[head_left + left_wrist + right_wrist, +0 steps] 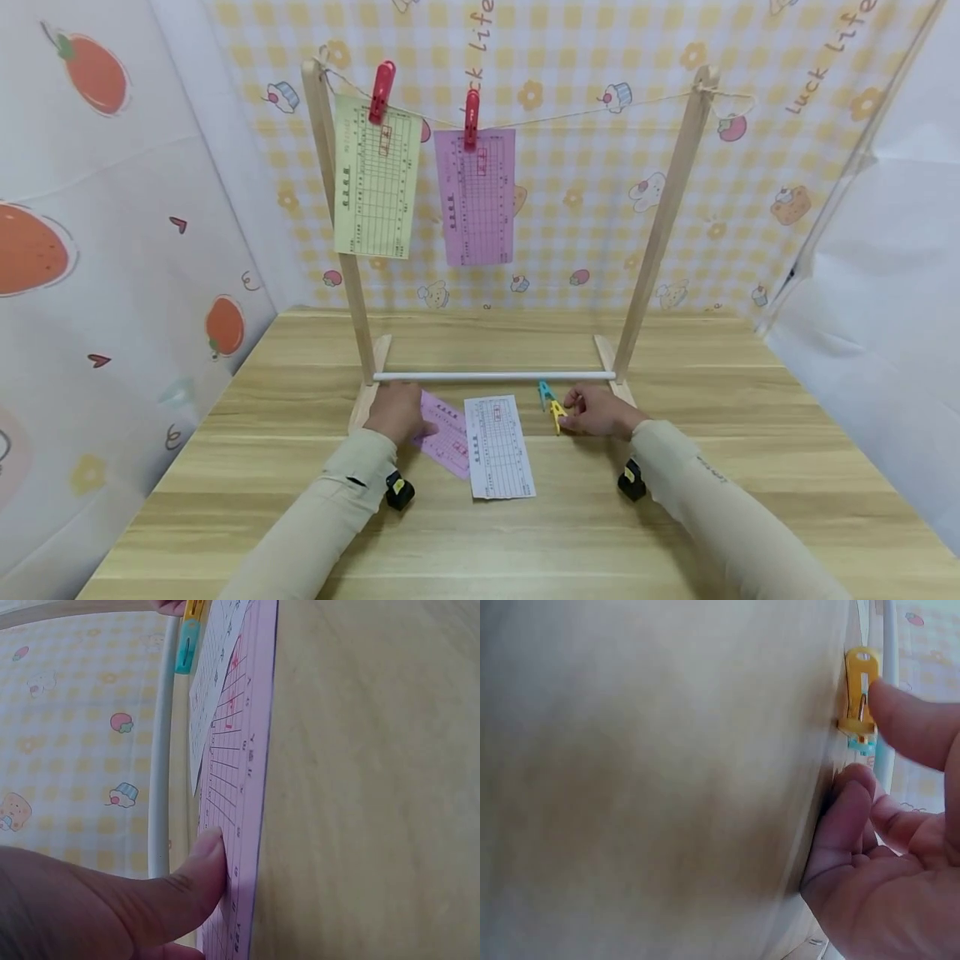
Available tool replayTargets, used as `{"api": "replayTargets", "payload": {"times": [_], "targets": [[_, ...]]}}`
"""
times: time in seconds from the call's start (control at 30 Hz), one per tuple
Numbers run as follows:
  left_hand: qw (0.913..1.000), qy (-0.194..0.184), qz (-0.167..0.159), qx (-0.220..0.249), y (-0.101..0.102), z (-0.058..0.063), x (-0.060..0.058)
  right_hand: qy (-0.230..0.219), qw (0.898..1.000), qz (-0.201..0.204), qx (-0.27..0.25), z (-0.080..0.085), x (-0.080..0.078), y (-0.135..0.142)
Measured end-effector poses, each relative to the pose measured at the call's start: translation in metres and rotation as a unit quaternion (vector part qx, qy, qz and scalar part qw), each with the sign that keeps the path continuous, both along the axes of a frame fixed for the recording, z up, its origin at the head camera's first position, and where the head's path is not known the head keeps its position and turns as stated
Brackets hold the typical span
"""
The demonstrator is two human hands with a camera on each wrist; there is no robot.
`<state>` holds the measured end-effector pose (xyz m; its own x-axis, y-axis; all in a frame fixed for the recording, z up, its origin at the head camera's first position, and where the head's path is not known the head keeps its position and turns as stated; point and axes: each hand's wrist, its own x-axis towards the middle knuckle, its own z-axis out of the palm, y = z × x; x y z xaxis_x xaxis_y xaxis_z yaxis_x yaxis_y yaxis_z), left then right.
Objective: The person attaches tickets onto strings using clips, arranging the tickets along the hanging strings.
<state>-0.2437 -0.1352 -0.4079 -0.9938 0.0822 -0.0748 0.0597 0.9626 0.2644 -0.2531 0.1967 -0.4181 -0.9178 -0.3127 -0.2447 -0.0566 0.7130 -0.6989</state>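
My left hand (397, 412) holds the upper-left end of a pink printed paper slip (444, 437) on the table; the thumb (196, 874) lies on its face, most other fingers hidden. A white printed slip (501, 450) partly overlaps the pink one. At the right, my right hand (600, 410) reaches a yellow clothespin (861, 694), its thumb at the pin's side. The curled fingers sit apart from the pin. A teal clothespin (546, 394) lies just behind the yellow one.
Behind the hands stands a wooden frame (667, 225) with a white lower bar (487, 377). On its string (585, 118), red clothespins (471, 121) hold a yellow slip (378, 183) and another pink slip (478, 204). Patterned cloth (570, 50) hangs behind the wooden table (510, 550).
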Motion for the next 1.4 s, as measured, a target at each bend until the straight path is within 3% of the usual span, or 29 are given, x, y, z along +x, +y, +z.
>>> {"api": "replayTargets", "payload": {"times": [0.37,0.63,1.03,1.2,1.4], "targets": [[0.9996,0.021,-0.01,-0.016,0.004,-0.001,0.001,-0.011,1.0,0.012,0.012,0.003,-0.003,0.003],[0.9994,-0.005,-0.005,0.034,0.005,0.001,0.002,-0.012,0.999,0.023,0.022,0.005,-0.007,-0.001],[0.9976,-0.028,0.003,0.064,-0.001,0.003,-0.005,-0.015,0.998,0.035,0.041,0.007,-0.01,-0.004],[0.9957,-0.026,-0.011,0.088,0.0,0.003,-0.008,0.005,0.997,0.035,0.069,0.005,-0.008,-0.003],[0.9964,-0.002,-0.028,0.08,0.001,0.003,-0.009,0.008,0.997,0.029,0.068,0.001,-0.008,-0.001]]}}
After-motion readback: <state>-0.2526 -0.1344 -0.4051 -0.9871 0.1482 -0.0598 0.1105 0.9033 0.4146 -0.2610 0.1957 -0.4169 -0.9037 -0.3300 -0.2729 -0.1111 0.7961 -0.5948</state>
